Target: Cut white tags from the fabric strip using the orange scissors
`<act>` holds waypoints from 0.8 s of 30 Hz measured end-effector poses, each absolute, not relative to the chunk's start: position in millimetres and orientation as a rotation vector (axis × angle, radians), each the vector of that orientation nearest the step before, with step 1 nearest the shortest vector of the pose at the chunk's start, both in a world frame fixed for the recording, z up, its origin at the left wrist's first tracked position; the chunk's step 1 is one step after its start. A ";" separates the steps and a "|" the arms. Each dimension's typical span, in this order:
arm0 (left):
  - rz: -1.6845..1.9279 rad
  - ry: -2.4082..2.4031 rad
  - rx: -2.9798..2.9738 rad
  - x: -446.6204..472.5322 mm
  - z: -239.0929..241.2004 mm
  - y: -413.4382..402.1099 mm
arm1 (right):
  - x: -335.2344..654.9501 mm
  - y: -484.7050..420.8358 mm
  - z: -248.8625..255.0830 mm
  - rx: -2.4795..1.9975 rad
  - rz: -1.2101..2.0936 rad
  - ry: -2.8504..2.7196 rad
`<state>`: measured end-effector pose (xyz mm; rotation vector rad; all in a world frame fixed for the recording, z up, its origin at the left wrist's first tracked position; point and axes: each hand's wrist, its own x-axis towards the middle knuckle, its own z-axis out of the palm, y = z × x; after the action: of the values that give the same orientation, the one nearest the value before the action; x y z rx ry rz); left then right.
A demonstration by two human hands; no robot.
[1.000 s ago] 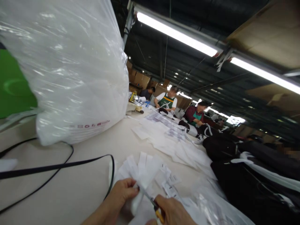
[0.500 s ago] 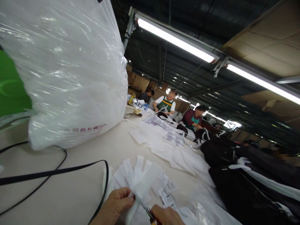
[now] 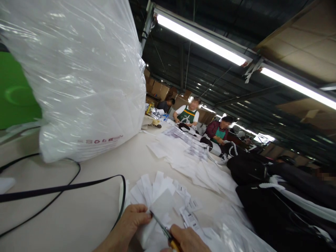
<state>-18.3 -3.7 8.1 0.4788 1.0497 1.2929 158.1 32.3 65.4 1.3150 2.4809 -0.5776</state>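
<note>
At the bottom centre, my left hand (image 3: pixel 135 218) pinches a white fabric strip (image 3: pixel 163 203) between thumb and forefinger. My right hand (image 3: pixel 187 238) grips scissors (image 3: pixel 165 229) with metal blades and a yellow-orange handle; part of the handle is hidden by the fingers. The blade tips reach the strip right beside my left thumb. Under and behind the hands, white strips (image 3: pixel 143 187) lie fanned out on the table. Small white labels (image 3: pixel 191 218) with black barcode printing are scattered to the right of them.
A large clear plastic bag (image 3: pixel 91 80) stands on the table (image 3: pixel 86 203) at left, beside a green container (image 3: pixel 18 91). Black cord (image 3: pixel 65 188) loops across the left side. White sheets (image 3: pixel 178 157) and black fabric goods (image 3: pixel 275 210) lie right. Several people work further back.
The view has shifted slightly. The white strip in my left hand now looks shorter and sits at another angle, and the scissors' yellow-orange handle shows more.
</note>
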 end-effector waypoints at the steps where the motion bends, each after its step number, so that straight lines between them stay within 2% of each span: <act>1: 1.287 1.054 0.489 -18.5 8.3 -4.0 | 155.2 30.2 71.0 1.305 -0.569 2.476; 8: 1.261 1.020 0.520 -17.7 10.2 -4.8 | 129.2 19.2 100.8 1.357 -0.588 2.336; 17: 1.286 1.056 0.521 -19.6 7.6 -5.5 | 129.6 23.8 89.0 1.413 -0.554 2.416; 24: 1.254 1.070 0.541 -20.6 12.1 -4.4 | 129.2 27.2 88.6 1.437 -0.666 2.402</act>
<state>-20.6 -4.4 12.1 0.5408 1.0699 1.2537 129.2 27.2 88.6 1.4367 2.4015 -0.6657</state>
